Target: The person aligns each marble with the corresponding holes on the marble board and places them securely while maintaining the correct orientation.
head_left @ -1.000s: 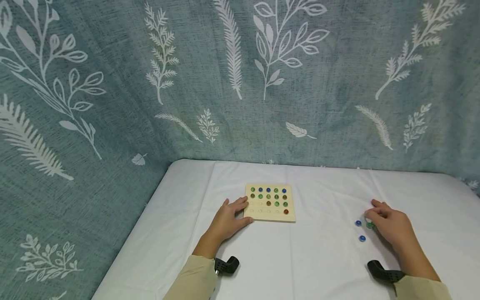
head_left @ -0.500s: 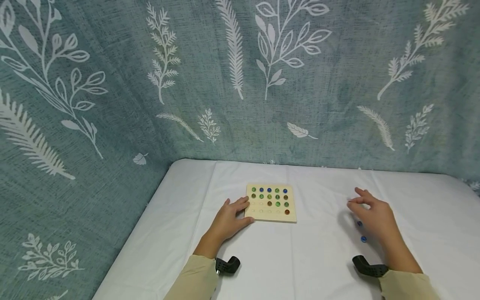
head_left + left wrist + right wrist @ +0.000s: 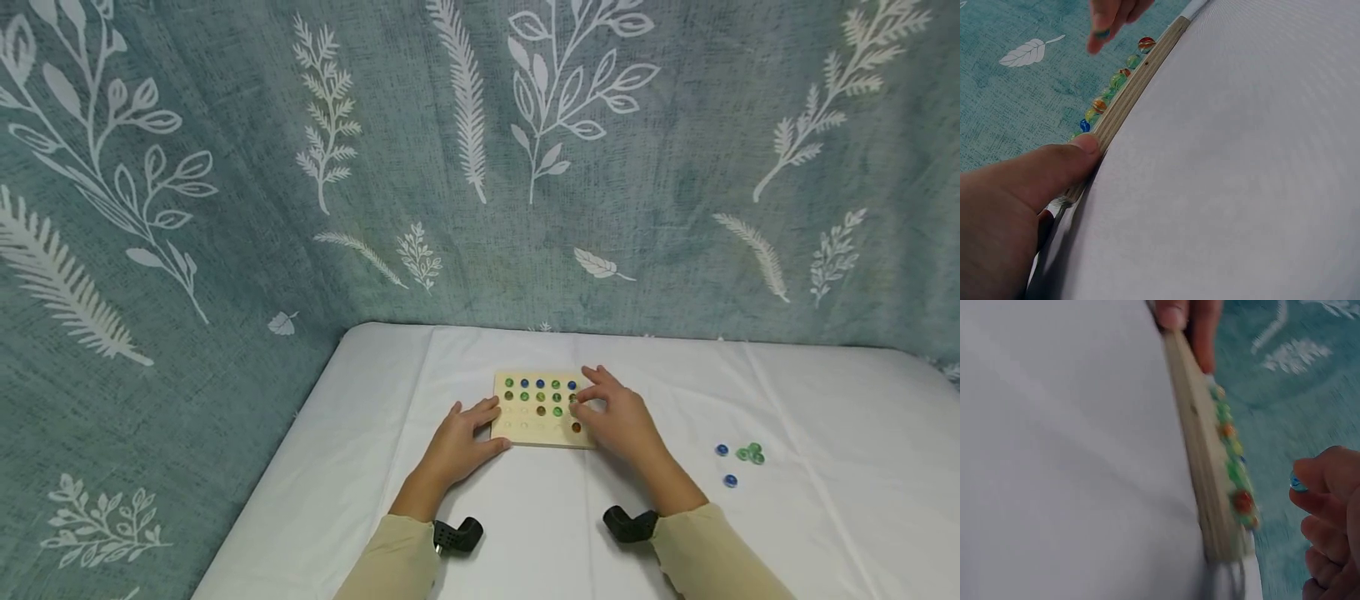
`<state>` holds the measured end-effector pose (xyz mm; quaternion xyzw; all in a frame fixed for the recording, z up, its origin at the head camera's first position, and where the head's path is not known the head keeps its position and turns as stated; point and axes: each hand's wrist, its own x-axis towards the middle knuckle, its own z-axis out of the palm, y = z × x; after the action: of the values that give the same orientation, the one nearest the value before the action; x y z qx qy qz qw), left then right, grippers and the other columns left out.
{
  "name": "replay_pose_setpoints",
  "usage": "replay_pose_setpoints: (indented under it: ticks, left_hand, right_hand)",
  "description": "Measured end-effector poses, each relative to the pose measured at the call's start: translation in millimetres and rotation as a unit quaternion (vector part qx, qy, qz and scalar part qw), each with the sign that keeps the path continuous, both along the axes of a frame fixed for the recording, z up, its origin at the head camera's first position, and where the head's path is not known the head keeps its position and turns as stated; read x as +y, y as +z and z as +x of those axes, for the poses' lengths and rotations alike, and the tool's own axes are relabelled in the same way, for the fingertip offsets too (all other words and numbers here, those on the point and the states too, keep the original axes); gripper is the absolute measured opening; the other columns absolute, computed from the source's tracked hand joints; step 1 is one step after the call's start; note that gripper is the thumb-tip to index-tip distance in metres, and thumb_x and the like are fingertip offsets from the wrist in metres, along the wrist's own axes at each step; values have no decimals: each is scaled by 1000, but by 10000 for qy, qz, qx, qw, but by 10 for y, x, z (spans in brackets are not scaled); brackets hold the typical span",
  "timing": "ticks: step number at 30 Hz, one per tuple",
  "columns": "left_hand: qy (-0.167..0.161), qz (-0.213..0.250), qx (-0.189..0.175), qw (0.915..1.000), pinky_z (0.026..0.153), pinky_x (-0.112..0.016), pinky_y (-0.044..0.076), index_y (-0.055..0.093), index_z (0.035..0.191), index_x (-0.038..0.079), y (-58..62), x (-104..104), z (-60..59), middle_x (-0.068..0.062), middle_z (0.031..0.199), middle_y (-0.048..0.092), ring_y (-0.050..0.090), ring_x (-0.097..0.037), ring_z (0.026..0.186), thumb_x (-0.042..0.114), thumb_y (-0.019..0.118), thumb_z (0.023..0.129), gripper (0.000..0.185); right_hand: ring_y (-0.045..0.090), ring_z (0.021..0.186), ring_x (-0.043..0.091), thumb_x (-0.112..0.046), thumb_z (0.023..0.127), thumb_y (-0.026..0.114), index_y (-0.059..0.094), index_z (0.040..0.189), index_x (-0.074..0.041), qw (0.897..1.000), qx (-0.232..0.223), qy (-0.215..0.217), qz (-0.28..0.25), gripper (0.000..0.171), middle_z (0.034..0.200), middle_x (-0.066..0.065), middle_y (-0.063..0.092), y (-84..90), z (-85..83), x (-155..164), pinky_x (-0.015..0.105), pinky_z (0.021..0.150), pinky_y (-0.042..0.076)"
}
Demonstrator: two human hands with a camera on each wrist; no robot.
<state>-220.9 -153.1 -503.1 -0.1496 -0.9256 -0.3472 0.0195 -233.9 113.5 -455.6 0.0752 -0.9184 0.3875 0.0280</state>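
L hand rests on the near-left corner of the wooden board, thumb pressed to its edge, fingers laid flat on top; it steadies the board w/o curling round it. R hand hovers over the board's right side, fingertips pinching a small blue marble, seen best in the right wrist view. Board sits mid-table on the white cloth. Its back rows are filled w/ green, blue & amber marbles, the near rows mostly bare holes, plus one red marble near the R hand. Loose marbles lie well apart to the right.

Risks, as I judge them: pinch is just at the fingertips, so the marble could slip & roll off across the cloth. The fingers could also knock seated marbles out of their holes. If the L hand eases off, the board may slide.
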Motion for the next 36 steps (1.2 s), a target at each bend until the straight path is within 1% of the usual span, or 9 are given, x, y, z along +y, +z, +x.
replay_pose_setpoints:
  ticks: [3, 5, 9, 13, 17, 20, 26, 30, 36]
  left_hand:
    - [-9, -2, -16, 10000, 126, -42, 14, 59, 138, 14, 3, 5, 3, 10, 150, 46, 41, -11, 141, 41, 76, 84, 62]
    - [-35, -14, -12, 10000, 126, -43, 14, 59, 138, 14, 7, 7, 5, 10, 150, 46, 41, -11, 141, 42, 75, 85, 62]
    - [-113, -38, 65, 9999, 126, -44, 15, 59, 138, 14, 17, 8, 5, 10, 150, 47, 42, -11, 141, 44, 72, 88, 60]
    - [-145, -63, 128, 9998, 126, -44, 15, 58, 138, 14, 26, 6, 5, 9, 150, 47, 42, -11, 141, 43, 68, 91, 57]
    - [-175, -210, 127, 9995, 126, -44, 17, 56, 141, 14, 39, 4, 17, 8, 152, 45, 41, -13, 141, 44, 65, 93, 57]
    - [-234, -351, 153, 9990, 126, -43, 17, 54, 143, 15, 44, 1, 25, 7, 153, 44, 40, -14, 142, 44, 64, 94, 58]
    - [-456, -513, 181, 9975, 126, -43, 16, 48, 147, 13, 48, -8, 40, 5, 156, 40, 37, -15, 144, 45, 59, 96, 61]
    - [-564, -597, 195, 9964, 125, -43, 19, 47, 147, 12, 59, -13, 54, 3, 157, 38, 36, -17, 145, 45, 58, 97, 61]
    - [-549, -651, 168, 9962, 125, -42, 21, 47, 148, 14, 52, -25, 27, 5, 157, 37, 35, -15, 145, 46, 59, 96, 62]
  right_hand:
    - [23, 150, 32, -25, 91, 69, 76, 102, -8, 9992, 67, 356, 197, 22, 154, 10, 42, -16, -25, -203, 61, 118, 27]
    - [25, 149, 34, -25, 90, 70, 77, 101, -7, 9979, 164, 512, 358, 22, 154, 11, 43, -17, -40, -306, 62, 116, 29]
    - [25, 149, 35, -24, 89, 72, 77, 100, -7, 9954, 265, 678, 628, 20, 153, 12, 44, -29, -76, -447, 62, 116, 29]
    - [24, 149, 34, -24, 90, 71, 78, 98, -8, 9917, 322, 801, 949, 19, 153, 11, 43, -57, -118, -532, 60, 116, 31]
    - [23, 149, 35, -22, 90, 71, 78, 96, -8, 9884, 361, 857, 1205, 17, 153, 13, 44, -86, -139, -583, 60, 115, 33]
    - [24, 149, 35, -22, 89, 72, 78, 96, -9, 9874, 379, 849, 1283, 16, 153, 13, 44, -112, -144, -613, 62, 114, 33]
    - [25, 149, 36, -24, 90, 73, 78, 98, -11, 9852, 431, 855, 1424, 17, 153, 12, 44, -133, -140, -657, 62, 115, 31]
    - [25, 148, 36, -25, 89, 73, 78, 102, -10, 9846, 378, 847, 1484, 20, 153, 13, 43, -124, -135, -672, 62, 115, 31]
    - [25, 148, 37, -26, 89, 73, 77, 106, -10, 9842, 432, 835, 1503, 24, 153, 13, 43, -108, -138, -631, 63, 112, 34]
